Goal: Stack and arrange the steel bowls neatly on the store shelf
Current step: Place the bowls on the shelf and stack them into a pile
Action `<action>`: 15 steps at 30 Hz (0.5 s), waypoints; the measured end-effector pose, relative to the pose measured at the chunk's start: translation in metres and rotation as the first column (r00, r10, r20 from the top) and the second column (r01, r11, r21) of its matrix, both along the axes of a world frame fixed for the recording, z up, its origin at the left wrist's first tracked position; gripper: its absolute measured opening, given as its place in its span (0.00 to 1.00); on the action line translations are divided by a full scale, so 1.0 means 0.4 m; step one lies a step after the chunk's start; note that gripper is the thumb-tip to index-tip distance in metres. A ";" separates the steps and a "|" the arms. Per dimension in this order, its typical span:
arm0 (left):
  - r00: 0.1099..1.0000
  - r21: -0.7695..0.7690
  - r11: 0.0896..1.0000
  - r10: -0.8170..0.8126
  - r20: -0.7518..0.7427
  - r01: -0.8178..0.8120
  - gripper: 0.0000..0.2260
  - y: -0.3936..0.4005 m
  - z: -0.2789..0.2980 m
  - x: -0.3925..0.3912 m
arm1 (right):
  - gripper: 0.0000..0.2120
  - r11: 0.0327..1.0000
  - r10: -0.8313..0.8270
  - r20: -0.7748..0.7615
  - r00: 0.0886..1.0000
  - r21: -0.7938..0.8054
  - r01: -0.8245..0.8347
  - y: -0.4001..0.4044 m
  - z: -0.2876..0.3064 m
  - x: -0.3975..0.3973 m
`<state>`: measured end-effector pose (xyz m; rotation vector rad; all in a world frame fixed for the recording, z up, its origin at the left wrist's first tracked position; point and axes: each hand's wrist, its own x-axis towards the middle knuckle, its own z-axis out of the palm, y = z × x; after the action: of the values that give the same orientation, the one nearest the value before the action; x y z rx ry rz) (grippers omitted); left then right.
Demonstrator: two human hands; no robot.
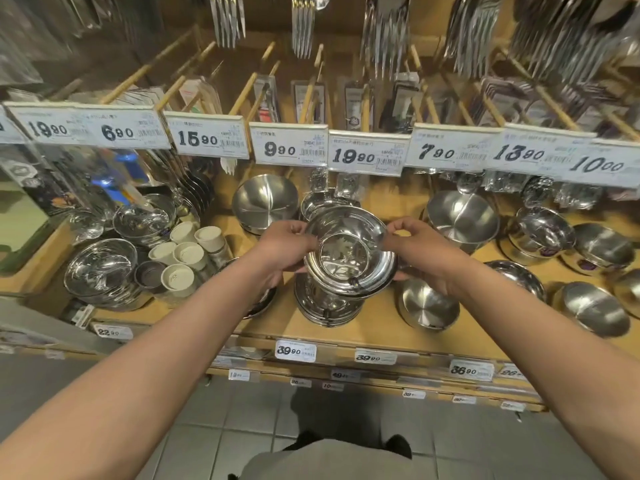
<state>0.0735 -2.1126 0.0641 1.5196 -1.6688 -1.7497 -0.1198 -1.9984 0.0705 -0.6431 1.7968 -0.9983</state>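
A shiny steel bowl (348, 249) is tilted toward me above a stack of steel bowls (327, 303) at the middle of the wooden shelf (381, 332). My left hand (284, 245) grips the bowl's left rim, and my right hand (420, 247) grips its right rim. Beneath the tilted bowl sits a wider bowl whose rim shows around it. Other steel bowls stand apart on the shelf: one (265, 202) behind on the left, one (462, 218) behind on the right, one upside down (427, 304) at the front right.
White cups (188, 252) and glass bowls (102, 271) fill the shelf's left side. More steel bowls (595, 308) lie at the right. Price tags (289, 145) hang on a rail above, with cutlery packs on pegs behind. Tiled floor lies below.
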 end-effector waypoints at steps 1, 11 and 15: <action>1.000 0.009 1.000 0.012 0.000 -0.012 0.04 -0.002 0.001 0.000 | 0.08 1.000 0.000 -0.001 1.000 -0.004 0.000 -0.001 -0.003 0.005; 0.996 0.147 0.989 0.044 -0.083 -0.032 0.04 -0.013 0.005 0.021 | 0.13 1.000 -0.030 0.053 0.998 0.009 0.029 0.008 -0.003 0.035; 0.998 0.054 0.997 0.054 -0.027 -0.053 0.04 -0.023 0.006 0.024 | 0.18 1.000 -0.013 0.178 0.984 0.000 0.013 0.003 0.018 0.038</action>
<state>0.0830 -2.1216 0.0665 1.5398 -1.5655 -1.7927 -0.1044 -1.9973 0.0777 -0.5263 1.6450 -1.0327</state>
